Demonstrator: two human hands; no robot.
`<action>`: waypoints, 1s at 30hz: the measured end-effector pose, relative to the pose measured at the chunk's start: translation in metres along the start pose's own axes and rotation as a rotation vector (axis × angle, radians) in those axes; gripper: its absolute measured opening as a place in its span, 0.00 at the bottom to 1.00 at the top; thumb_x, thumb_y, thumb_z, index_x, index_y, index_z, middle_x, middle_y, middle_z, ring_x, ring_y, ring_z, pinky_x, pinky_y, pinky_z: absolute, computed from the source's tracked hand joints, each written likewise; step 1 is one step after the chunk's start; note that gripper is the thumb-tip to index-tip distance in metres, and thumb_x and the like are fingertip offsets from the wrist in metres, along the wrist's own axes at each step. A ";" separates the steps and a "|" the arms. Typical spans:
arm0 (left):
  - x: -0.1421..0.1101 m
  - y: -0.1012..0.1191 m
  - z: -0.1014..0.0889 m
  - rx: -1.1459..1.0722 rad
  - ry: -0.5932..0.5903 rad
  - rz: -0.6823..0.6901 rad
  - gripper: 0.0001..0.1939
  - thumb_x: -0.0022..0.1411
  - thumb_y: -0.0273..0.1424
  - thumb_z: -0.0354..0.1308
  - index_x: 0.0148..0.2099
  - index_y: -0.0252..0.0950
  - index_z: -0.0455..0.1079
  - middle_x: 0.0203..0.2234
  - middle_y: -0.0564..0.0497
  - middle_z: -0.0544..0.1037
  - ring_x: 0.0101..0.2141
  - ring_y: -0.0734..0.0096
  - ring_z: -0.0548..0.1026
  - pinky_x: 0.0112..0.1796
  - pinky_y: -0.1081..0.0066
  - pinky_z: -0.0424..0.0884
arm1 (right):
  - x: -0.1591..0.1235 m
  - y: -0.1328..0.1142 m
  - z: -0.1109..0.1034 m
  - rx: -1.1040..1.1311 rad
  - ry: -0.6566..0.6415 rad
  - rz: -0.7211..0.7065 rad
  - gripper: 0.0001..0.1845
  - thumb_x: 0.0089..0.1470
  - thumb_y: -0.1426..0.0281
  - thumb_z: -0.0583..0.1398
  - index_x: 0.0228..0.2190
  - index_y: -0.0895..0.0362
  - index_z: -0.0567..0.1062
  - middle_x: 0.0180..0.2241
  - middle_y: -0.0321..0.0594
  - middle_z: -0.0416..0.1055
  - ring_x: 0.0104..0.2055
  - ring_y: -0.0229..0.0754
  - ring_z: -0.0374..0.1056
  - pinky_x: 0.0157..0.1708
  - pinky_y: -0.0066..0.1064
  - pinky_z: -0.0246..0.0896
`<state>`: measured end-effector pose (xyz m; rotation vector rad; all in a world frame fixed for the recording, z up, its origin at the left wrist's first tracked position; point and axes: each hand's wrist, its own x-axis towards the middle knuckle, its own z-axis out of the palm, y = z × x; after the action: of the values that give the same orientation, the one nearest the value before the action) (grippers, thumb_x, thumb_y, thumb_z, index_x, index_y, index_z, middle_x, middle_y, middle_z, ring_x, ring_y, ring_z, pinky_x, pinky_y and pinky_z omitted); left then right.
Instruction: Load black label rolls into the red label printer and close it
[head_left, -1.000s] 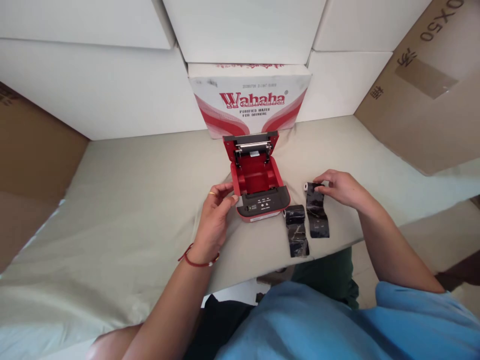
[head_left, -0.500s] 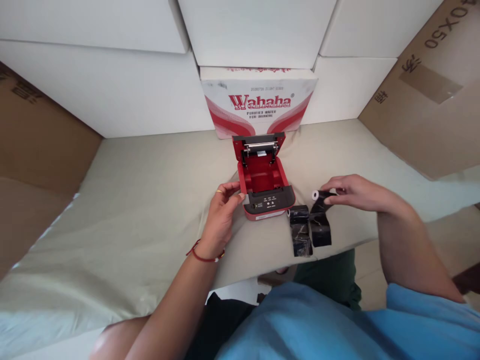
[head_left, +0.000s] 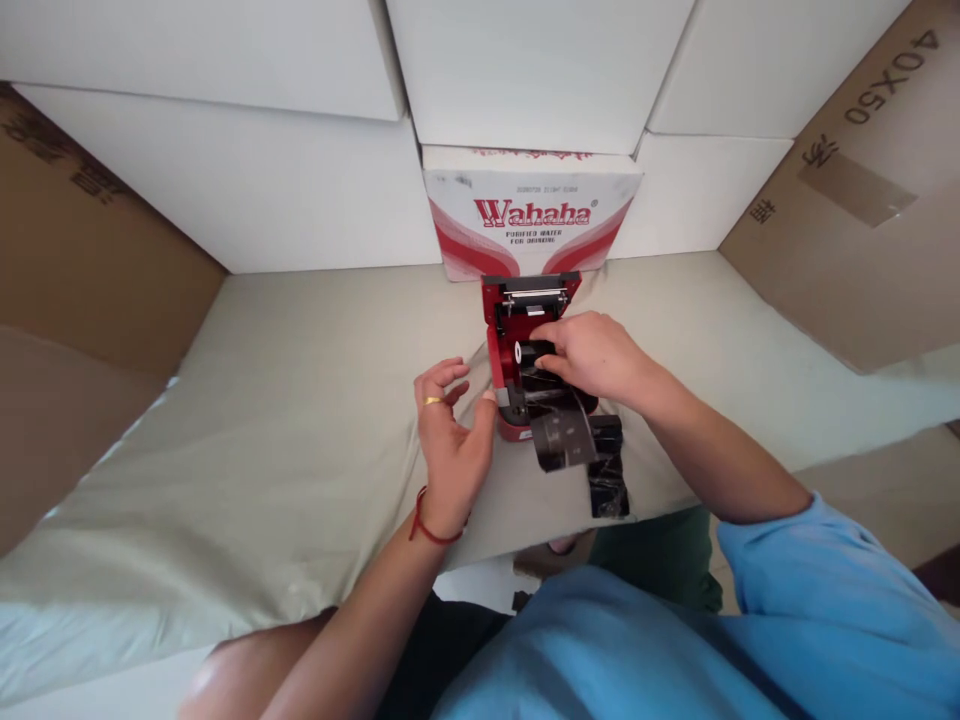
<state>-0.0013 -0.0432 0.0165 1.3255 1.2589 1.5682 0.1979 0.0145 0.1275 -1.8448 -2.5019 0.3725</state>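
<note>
Head view: black film roll [head_left: 544, 400] pinched between thumb and fingers of right hand [head_left: 592, 352], white core end facing left; located over open cavity of red printer [head_left: 513, 332], loose strip hanging across dark front panel and beyond near edge. Contact with cavity floor: cannot tell. Printer lid raised, tilted back. Left hand [head_left: 456, 435] open, fingers spread apart, gripping nothing; thumb tip at printer's near left corner, touching or just beside, unclear. Second black roll [head_left: 606, 465] on pale cloth [head_left: 315, 400], near printer's front right corner, strip toward table edge. Wahaha carton [head_left: 532, 215] upright behind printer, before stacked white boxes [head_left: 240, 190]. Brown carton [head_left: 862, 220] to right, marked 40X50.
</note>
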 end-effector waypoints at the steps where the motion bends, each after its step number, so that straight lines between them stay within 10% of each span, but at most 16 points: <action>1: -0.003 0.005 -0.001 0.025 -0.010 0.067 0.15 0.70 0.36 0.69 0.56 0.45 0.74 0.59 0.45 0.74 0.63 0.52 0.74 0.66 0.52 0.71 | 0.004 -0.004 0.004 -0.060 -0.008 0.019 0.21 0.70 0.66 0.64 0.60 0.50 0.86 0.50 0.47 0.88 0.50 0.54 0.82 0.42 0.37 0.65; 16: -0.021 0.007 0.002 0.321 -0.383 0.450 0.15 0.69 0.29 0.68 0.55 0.52 0.84 0.52 0.47 0.89 0.57 0.43 0.82 0.62 0.41 0.70 | 0.035 -0.017 0.009 -0.229 -0.091 0.036 0.19 0.69 0.73 0.62 0.57 0.57 0.84 0.53 0.57 0.87 0.56 0.61 0.84 0.47 0.41 0.74; 21: -0.021 0.005 0.003 0.357 -0.399 0.484 0.19 0.68 0.29 0.69 0.58 0.52 0.83 0.54 0.46 0.89 0.59 0.42 0.83 0.61 0.41 0.70 | 0.018 0.008 0.009 0.207 -0.018 -0.104 0.19 0.68 0.69 0.67 0.58 0.56 0.84 0.42 0.44 0.89 0.43 0.49 0.83 0.44 0.35 0.72; 26: -0.022 0.008 0.006 0.536 -0.308 0.755 0.18 0.72 0.25 0.65 0.61 0.45 0.79 0.52 0.45 0.89 0.56 0.51 0.84 0.58 0.49 0.74 | 0.003 0.051 0.010 0.745 0.620 -0.112 0.19 0.72 0.52 0.65 0.37 0.54 0.86 0.27 0.34 0.80 0.32 0.41 0.76 0.41 0.34 0.73; 30: -0.023 0.008 0.009 0.593 -0.266 0.836 0.18 0.71 0.23 0.66 0.61 0.39 0.78 0.52 0.42 0.88 0.56 0.52 0.81 0.57 0.53 0.76 | 0.023 0.071 0.022 0.783 0.812 -0.082 0.33 0.67 0.35 0.63 0.53 0.48 0.85 0.50 0.42 0.87 0.50 0.48 0.82 0.55 0.41 0.77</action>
<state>0.0126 -0.0652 0.0182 2.5926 1.0881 1.4749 0.2543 0.0518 0.0890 -1.2159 -1.5516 0.4053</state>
